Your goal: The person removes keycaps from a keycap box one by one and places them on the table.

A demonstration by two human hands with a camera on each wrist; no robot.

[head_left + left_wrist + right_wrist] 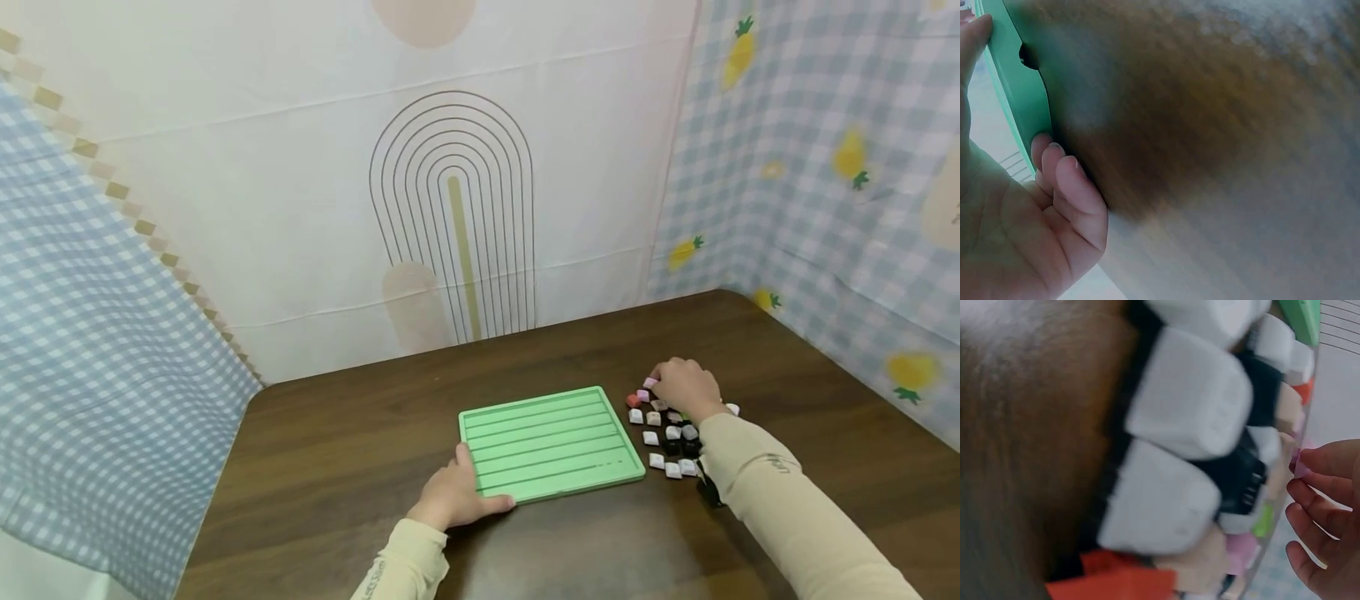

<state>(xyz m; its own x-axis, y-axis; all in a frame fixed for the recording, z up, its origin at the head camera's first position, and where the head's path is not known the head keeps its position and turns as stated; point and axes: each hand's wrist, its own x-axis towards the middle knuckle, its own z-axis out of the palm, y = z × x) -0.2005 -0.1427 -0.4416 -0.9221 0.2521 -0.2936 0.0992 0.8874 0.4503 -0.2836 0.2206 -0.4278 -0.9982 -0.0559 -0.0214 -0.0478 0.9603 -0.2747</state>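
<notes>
A flat light-green grooved tray point(547, 442) lies on the table. My left hand point(452, 492) grips its near left corner, thumb along the near edge and fingers at the left side. In the left wrist view the fingertips point(1071, 178) curl against the green rim point(1019, 81). To the right of the tray is a loose group of keycaps, with white keycaps point(651, 437) and black ones point(690, 448) among them. At the far side of that group my right hand point(686, 389) pinches a pink keycap point(1300, 465) between thumb and fingertips.
Other keycaps, including a red one point(633, 401), lie close to the tray's right edge. The brown wooden table point(337, 450) meets a white printed cloth point(300, 208) at the back. Checked cloths hang at the left and right point(810, 233).
</notes>
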